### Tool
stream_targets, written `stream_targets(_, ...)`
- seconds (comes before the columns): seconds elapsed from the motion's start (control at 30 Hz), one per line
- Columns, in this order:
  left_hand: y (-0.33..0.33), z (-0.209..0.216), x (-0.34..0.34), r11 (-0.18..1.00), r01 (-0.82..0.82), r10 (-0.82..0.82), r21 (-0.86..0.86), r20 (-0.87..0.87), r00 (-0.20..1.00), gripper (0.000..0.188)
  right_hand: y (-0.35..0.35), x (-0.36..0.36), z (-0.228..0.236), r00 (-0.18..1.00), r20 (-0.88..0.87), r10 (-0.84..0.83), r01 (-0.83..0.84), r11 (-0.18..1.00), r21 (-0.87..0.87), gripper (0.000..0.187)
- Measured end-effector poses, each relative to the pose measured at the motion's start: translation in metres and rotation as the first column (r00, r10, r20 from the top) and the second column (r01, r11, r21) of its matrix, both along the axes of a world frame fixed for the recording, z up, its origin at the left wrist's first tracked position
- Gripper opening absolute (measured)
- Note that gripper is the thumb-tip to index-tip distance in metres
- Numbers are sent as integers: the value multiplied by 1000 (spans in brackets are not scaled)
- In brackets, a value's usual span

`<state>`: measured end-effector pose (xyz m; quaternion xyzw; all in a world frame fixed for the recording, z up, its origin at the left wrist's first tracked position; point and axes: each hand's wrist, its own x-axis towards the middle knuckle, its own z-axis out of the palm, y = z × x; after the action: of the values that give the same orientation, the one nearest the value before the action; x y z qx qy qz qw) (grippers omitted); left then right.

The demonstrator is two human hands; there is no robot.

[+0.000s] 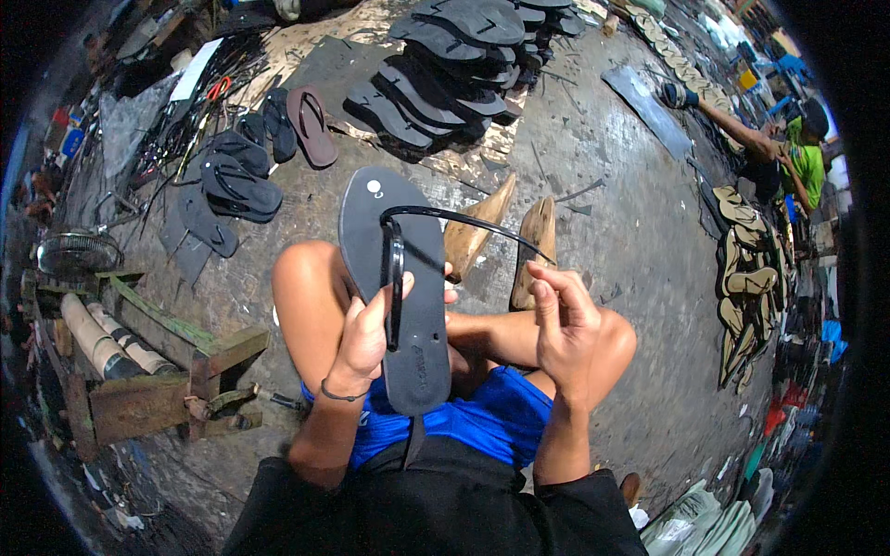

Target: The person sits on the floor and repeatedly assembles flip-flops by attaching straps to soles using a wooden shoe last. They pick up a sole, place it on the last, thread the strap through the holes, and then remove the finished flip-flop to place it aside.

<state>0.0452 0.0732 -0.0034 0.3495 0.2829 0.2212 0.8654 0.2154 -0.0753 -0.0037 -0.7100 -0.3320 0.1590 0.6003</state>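
My left hand [362, 341] grips a dark grey flip-flop sole [417, 324] upright above my lap, its toe end pointing away from me. A glossy black strap [396, 269] is fixed at the toe hole. One of its arms runs down the left side of the sole, under my left thumb. The other arm stretches off to the right, free of the sole. Its end reaches the fingertips of my right hand [570, 338], which are pinched together there. An open strap hole shows near the right edge of the sole.
Two wooden foot-shaped blocks [477, 246] lie past my legs. Beyond are stacked black soles [426, 97] and loose flip-flops [239, 185]. A wooden frame [148, 398] and a fan [79, 257] stand left. Tan flip-flops [742, 278] line the right, near another person [802, 162].
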Motion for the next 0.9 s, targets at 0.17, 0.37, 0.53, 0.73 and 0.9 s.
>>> stream_targets(0.17,-5,-14,1,995,84,-82,53,-26,996,44,15,-5,22,966,-257,5,74,952,296,76)
stream_targets(0.37,-7,1,9,999,26,-26,24,-4,1000,48,14,4,20,991,-92,95,-82,988,131,11)
stream_targets(0.53,-2,-1,12,1000,-21,21,-1,-3,1000,49,11,-20,19,908,-389,153,-90,980,175,19)
stream_targets(0.73,1,-2,18,990,-122,115,76,88,989,49,10,-25,21,978,112,175,-157,976,-152,13)
stream_targets(0.9,-2,-6,20,983,-156,150,95,63,987,39,13,-34,19,964,-156,214,-244,948,-205,11)
